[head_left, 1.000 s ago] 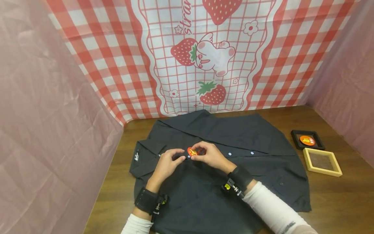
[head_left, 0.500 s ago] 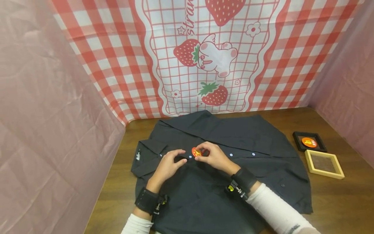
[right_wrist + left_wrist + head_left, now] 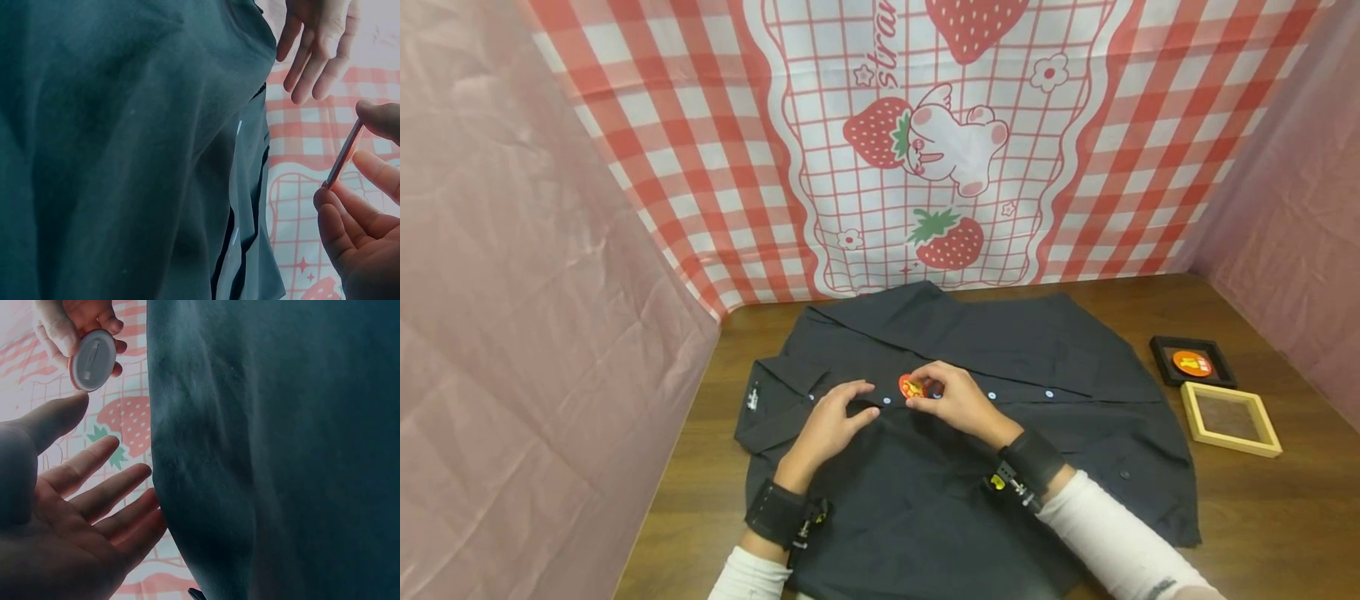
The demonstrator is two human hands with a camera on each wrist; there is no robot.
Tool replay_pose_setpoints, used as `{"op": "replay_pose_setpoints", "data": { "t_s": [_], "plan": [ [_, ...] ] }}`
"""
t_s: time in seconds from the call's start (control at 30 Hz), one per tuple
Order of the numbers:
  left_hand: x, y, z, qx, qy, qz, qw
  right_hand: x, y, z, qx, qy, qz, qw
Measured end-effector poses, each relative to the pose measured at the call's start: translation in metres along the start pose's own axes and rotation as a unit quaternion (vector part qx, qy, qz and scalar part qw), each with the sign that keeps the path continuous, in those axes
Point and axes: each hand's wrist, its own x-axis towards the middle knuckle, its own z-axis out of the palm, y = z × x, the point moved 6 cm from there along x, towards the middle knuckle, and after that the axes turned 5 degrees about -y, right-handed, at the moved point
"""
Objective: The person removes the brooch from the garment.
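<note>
A round red-and-yellow pin badge [image 3: 910,386] is pinched between the thumb and fingers of my right hand [image 3: 958,402]. Its grey back with a pin bar faces my left hand in the left wrist view, where the badge [image 3: 94,360] appears beyond the left thumb. The right wrist view catches the badge [image 3: 345,153] edge-on between thumb and fingertips. My left hand [image 3: 829,423] holds nothing; its fingers are relaxed and spread, a short way left of the badge. Both hands are over a dark button shirt [image 3: 887,500] laid flat, collar to the left.
On the wooden table [image 3: 1300,517], right of the shirt, lies a black frame [image 3: 1162,362] with another orange badge [image 3: 1192,363] in it. A pale yellow frame [image 3: 1240,445] lies just in front. Behind hangs a strawberry-print cloth [image 3: 880,208]; pink cloth walls [image 3: 550,333] stand at both sides.
My right hand has moved slightly to the right with the badge, away from the left fingertips. The left hand has barely moved; the head view has shifted slightly.
</note>
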Motion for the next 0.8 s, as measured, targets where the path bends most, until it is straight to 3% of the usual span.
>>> {"op": "replay_pose_setpoints", "data": {
  "t_s": [0.63, 0.8],
  "plan": [
    [0.002, 0.006, 0.001, -0.007, -0.018, 0.007, 0.9998, -0.01, 0.006, -0.015, -0.025, 0.041, 0.008, 0.9988],
    [0.0, 0.004, 0.003, -0.012, -0.019, -0.004, 0.9997, -0.013, 0.007, -0.02, -0.022, 0.046, 0.016, 0.9986]
  ]
}}
